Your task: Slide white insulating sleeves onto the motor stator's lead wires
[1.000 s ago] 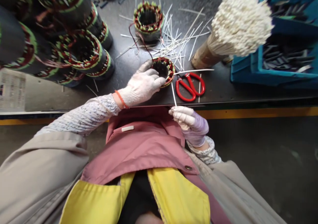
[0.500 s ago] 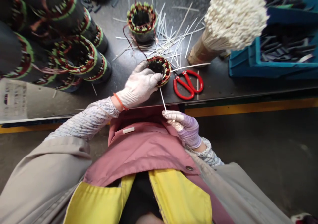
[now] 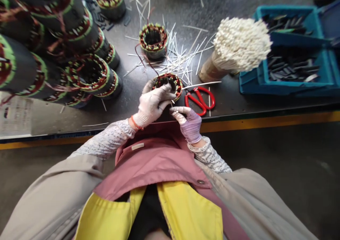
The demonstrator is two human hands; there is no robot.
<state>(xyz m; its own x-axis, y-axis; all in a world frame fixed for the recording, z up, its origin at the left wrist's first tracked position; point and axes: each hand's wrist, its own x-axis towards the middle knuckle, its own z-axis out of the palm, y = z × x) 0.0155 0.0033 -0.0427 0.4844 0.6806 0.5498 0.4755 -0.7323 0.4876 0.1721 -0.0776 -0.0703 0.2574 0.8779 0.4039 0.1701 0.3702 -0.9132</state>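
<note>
My left hand [image 3: 155,101], in a whitish glove, is closed on a small motor stator [image 3: 179,87] near the bench edge, its fingers over the near rim and the opening. The stator shows dark red windings and yellow-green slot liners around its ring. Close in front of it, my right hand [image 3: 188,123], in a purple and white glove, pinches a thin white strip [image 3: 172,103], of which only a short piece shows. A long white strip sticks out from the stator's right side. Red-handled scissors [image 3: 199,97] lie just to the right.
Behind stands another stator [image 3: 153,45] beside loose white strips [image 3: 183,52]. A thick bundle of white strips [image 3: 241,45] stands at right, near blue bins [image 3: 251,84] of dark pieces. Stacked stators [image 3: 90,73] fill the left. A yellow stripe [image 3: 265,121] runs below the bench edge.
My right hand has moved up and forward to the stator's near rim, so less of its white strip shows. My left hand stays on the stator. The view has shifted.
</note>
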